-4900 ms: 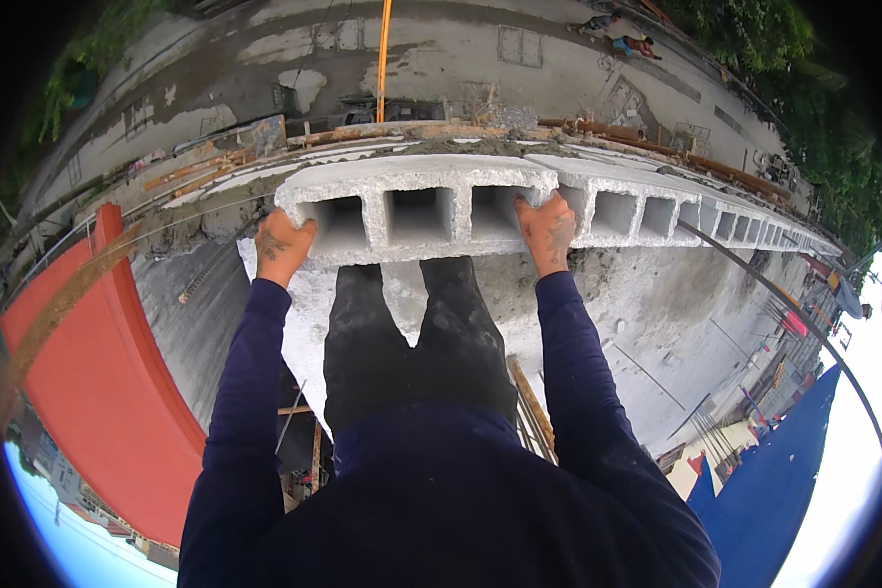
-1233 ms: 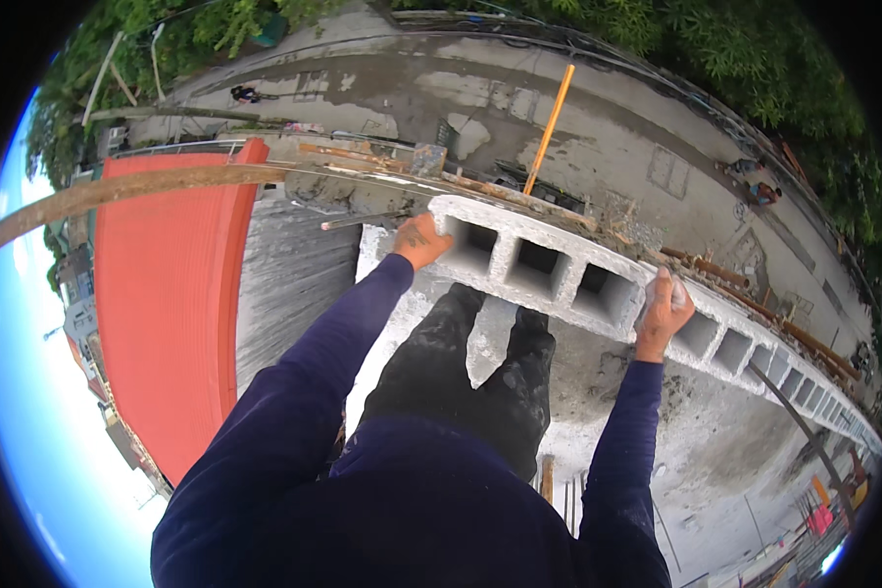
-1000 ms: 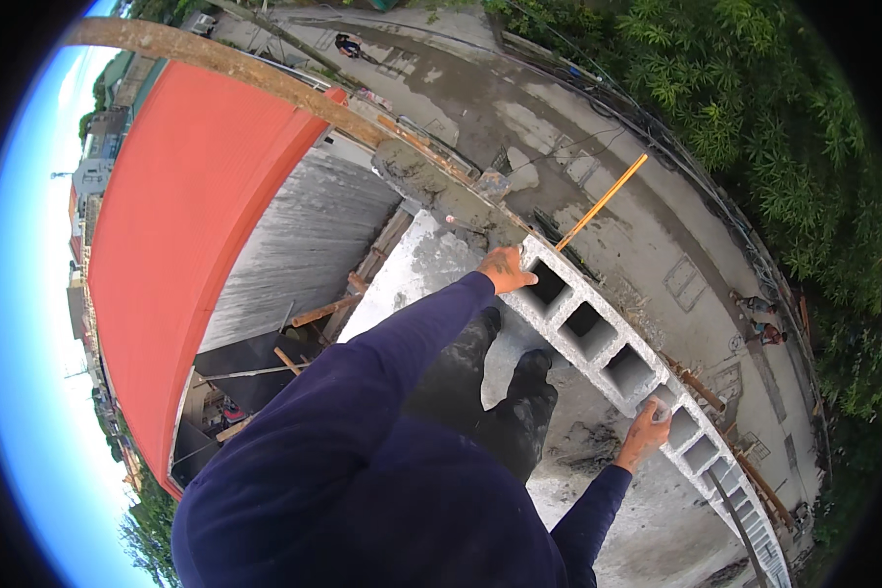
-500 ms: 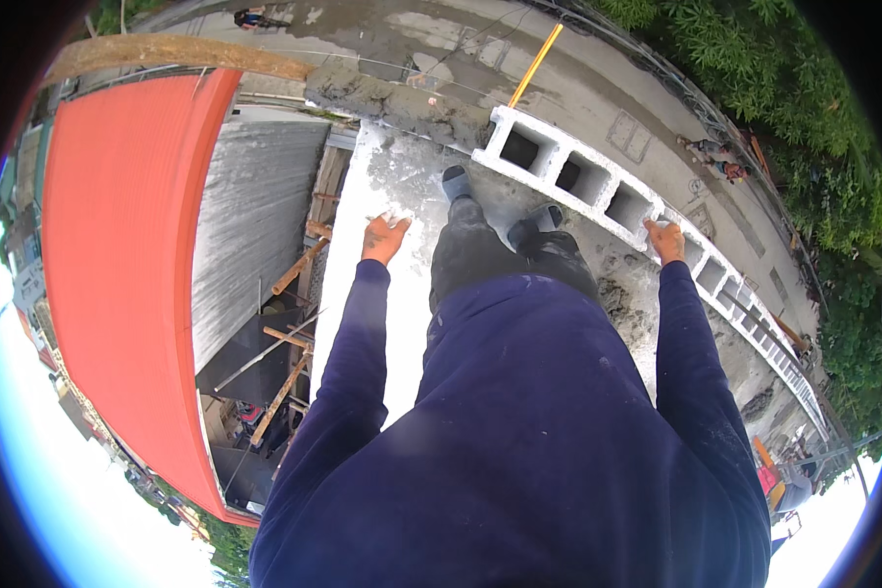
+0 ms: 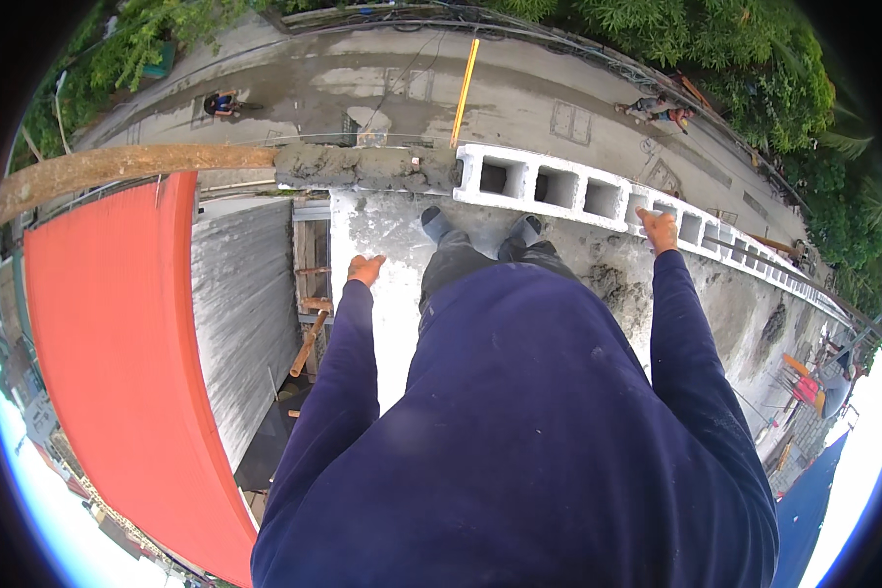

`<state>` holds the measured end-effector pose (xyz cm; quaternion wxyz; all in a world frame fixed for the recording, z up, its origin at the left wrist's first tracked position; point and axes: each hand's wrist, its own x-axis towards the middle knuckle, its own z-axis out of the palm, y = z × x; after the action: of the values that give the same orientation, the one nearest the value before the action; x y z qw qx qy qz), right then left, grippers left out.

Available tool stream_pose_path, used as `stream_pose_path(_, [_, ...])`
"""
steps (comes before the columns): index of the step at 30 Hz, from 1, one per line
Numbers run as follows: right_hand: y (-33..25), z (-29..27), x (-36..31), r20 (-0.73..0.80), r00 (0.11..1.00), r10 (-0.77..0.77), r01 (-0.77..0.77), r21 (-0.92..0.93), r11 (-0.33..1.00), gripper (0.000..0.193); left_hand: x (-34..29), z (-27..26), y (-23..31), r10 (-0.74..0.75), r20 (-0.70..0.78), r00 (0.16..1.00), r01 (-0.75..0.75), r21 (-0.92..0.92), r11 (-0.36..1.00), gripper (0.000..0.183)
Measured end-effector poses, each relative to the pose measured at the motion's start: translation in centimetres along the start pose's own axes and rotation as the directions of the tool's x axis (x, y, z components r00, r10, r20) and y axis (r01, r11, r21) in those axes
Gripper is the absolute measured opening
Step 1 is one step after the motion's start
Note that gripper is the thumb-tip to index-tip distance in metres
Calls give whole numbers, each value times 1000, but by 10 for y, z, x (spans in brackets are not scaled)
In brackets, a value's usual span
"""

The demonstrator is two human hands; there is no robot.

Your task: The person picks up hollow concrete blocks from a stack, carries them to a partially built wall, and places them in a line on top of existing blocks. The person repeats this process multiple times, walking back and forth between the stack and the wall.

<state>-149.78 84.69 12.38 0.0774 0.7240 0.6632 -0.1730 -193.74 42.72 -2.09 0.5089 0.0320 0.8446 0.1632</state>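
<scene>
My left hand hangs out to the side above the pale concrete slab, its fingers loosely bent and the thumb apart, with nothing visible in it. Out to the right, my right hand overlaps the row of hollow concrete blocks in the view. Its fingers are apart and hold nothing that I can see; whether it touches the blocks I cannot tell. A band of wet grey mortar runs left from the end block. My feet stand on the slab, close to the block row.
A yellow pole rises beside the end block. A long wooden beam reaches left from the mortar. Left of the slab's edge lie a red roof and corrugated metal sheeting. A road with people lies below, beyond the blocks.
The view has tilted, showing more road beyond the wall. My feet now stand more level with each other. My left hand sits lower and further left in view; both hands still look empty.
</scene>
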Motion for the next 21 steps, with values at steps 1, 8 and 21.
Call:
stream_pose_path(1, [3, 0, -8, -26, 1000, -11, 11, -16, 1000, 63, 13, -13, 8, 1, -13, 1000, -2, -59, 998, 54])
stream_pose_path(8, [42, 33, -35, 153, 973, 172, -186, 78, 980, 63, 53, -54, 49, 66, -47, 997, -62, 83, 995, 61])
stream_pose_path(21, [-30, 1, -77, 72, 983, 169, -175, 85, 981, 52, 25, -24, 33, 0, 63, 998, -16, 246, 969, 50])
